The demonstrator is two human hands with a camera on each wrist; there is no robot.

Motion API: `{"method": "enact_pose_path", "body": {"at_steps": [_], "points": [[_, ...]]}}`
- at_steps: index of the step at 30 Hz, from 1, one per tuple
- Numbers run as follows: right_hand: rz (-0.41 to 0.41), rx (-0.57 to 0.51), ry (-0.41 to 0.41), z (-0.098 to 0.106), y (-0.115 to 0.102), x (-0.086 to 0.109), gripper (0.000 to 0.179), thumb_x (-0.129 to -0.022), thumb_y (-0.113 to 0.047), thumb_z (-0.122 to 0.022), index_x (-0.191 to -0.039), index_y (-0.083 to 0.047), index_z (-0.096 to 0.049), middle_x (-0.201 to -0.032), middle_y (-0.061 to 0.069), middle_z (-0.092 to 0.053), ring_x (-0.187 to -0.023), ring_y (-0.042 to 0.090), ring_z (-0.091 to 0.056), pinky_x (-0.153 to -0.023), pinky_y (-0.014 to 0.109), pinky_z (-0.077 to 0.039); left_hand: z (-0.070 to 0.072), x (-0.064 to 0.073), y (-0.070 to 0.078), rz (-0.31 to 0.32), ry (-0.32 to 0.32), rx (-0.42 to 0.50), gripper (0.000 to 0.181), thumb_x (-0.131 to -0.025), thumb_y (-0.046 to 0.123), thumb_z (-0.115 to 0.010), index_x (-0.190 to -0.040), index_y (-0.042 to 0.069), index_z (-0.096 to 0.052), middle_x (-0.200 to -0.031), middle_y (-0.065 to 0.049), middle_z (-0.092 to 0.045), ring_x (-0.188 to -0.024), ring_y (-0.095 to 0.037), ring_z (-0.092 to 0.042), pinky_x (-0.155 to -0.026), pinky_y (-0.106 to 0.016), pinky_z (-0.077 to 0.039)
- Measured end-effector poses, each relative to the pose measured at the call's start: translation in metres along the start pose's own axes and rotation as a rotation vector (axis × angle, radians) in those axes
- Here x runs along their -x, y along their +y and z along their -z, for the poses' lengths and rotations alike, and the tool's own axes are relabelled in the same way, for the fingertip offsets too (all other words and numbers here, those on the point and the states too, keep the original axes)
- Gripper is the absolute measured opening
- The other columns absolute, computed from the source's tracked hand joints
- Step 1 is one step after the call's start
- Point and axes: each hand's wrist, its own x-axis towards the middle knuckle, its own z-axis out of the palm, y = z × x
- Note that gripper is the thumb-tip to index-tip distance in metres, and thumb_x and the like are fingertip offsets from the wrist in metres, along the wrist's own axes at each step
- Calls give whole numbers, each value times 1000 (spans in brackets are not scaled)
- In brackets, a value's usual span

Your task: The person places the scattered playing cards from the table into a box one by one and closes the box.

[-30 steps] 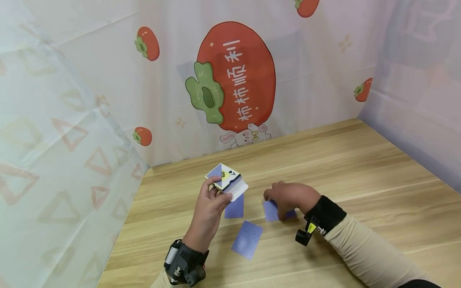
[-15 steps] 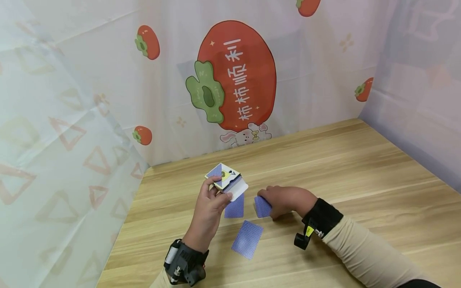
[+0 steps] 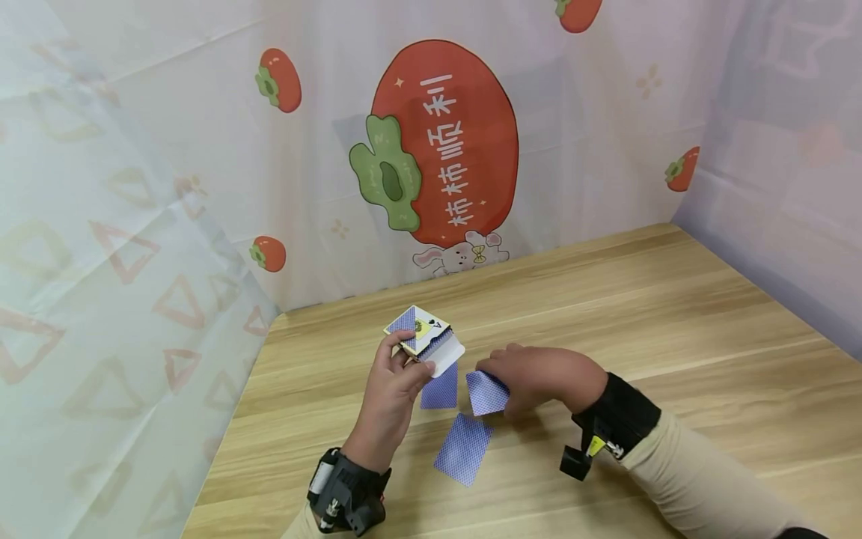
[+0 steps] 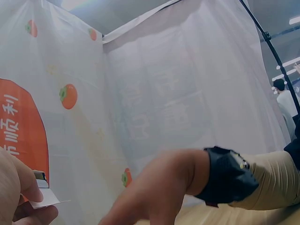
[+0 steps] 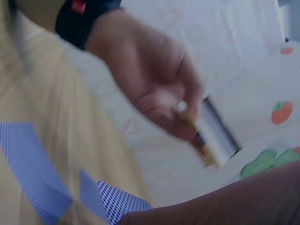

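Observation:
Above the table, my left hand (image 3: 393,397) grips an open card box (image 3: 426,331) printed with an ace, its white flap hanging down. Blue-backed cards show inside the box's mouth. My right hand (image 3: 544,376) holds a blue-patterned playing card (image 3: 487,393) by its right side. That card looks tilted up, and its pattern is sharp in the right wrist view (image 5: 119,204). One playing card (image 3: 441,391) lies face down partly behind the box flap. Another playing card (image 3: 465,449) lies face down nearer the person. The right fingertips are mostly hidden behind the hand and card.
The wooden table (image 3: 619,299) is walled by hanging cloths, with a persimmon-print cloth (image 3: 323,150) at the back. Both wrists wear black straps with small cameras. A person (image 4: 285,101) appears far off in the left wrist view.
My right hand has slid its card leftward along the table, and the card now tilts toward the camera. The left hand and box have stayed nearly still.

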Motion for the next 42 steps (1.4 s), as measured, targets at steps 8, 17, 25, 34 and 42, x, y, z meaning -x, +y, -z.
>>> {"method": "enact_pose_path", "body": {"at_steps": [8,17,25,34,42], "points": [[78,25,48,31,-15,37,78,-80,-35,-85,-146,-11,-52,-125,3,-56,-107,19,-48,-90,36,-50,-1,0,0,2,3,-8,60,-88,-13,-60,-138,8,-35,-147,-24,-40,-123,-29,-51,-87,-29,-52],[125,-31,179,45,-20,52,73,-87,-40,-79,-151,-19,-49,-141,5,-58,-122,24,-57,-99,45,-52,0,0,-2,2,-5,-3,58,-89,-13,-60,-138,8,-35,-148,-24,-39,-124,-29,-50,-88,-28,-52],[205,15,324,43,-21,47,51,-91,-39,-75,-135,-15,-64,-135,5,-61,-120,24,-59,-97,43,-53,-2,2,-3,4,-14,-19,59,-89,-11,-60,-138,10,-35,-147,-23,-40,-122,-27,-52,-87,-27,-52],[193,91,520,36,-32,39,42,-89,-45,-75,-121,-17,-72,-123,2,-66,-109,20,-63,-88,36,-56,-5,3,-3,4,-19,6,58,-89,-11,-64,-136,11,-37,-142,-21,-45,-119,-24,-57,-89,-30,-53],[143,180,591,24,-43,32,45,-88,-52,-74,-118,-19,-73,-118,0,-67,-106,21,-62,-88,38,-54,-5,3,-4,0,-42,8,57,-91,-12,-61,-137,8,-34,-145,-24,-43,-121,-24,-57,-88,-29,-53]]}}
